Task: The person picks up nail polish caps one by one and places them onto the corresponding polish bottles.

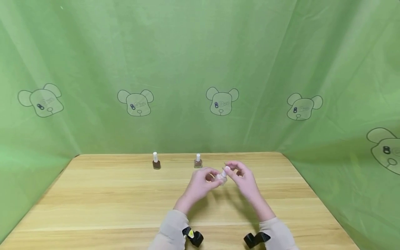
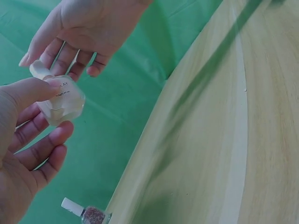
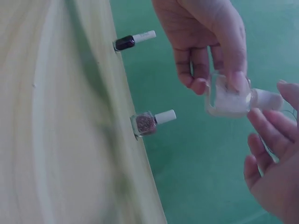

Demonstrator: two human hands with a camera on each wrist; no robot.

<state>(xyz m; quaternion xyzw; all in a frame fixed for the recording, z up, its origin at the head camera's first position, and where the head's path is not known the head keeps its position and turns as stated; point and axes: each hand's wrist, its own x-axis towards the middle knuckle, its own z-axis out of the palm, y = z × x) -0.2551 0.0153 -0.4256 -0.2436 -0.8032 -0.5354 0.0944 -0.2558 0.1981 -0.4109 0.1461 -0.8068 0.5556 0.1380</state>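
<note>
Both hands meet at a nail polish bottle [image 1: 221, 177] of clear glass with pale contents, held above the table. My left hand [image 1: 198, 183] pinches its body between thumb and fingers, and dark lettering shows on the bottle [image 2: 70, 100] beside the thumb in the left wrist view. At the other end, my right hand [image 1: 246, 180] has its thumb and fingertips around the white cap [image 3: 269, 100]. The cap sits on the bottle's neck, and the bottle is tilted with the cap toward the right hand.
Two more nail polish bottles stand upright near the table's far edge: a dark one [image 1: 156, 164] with a tall white cap, left, and a glittery brownish one [image 1: 198, 162] nearer the hands. A green curtain [image 1: 178, 69] with bear-head drawings surrounds the wooden table [image 1: 109, 201].
</note>
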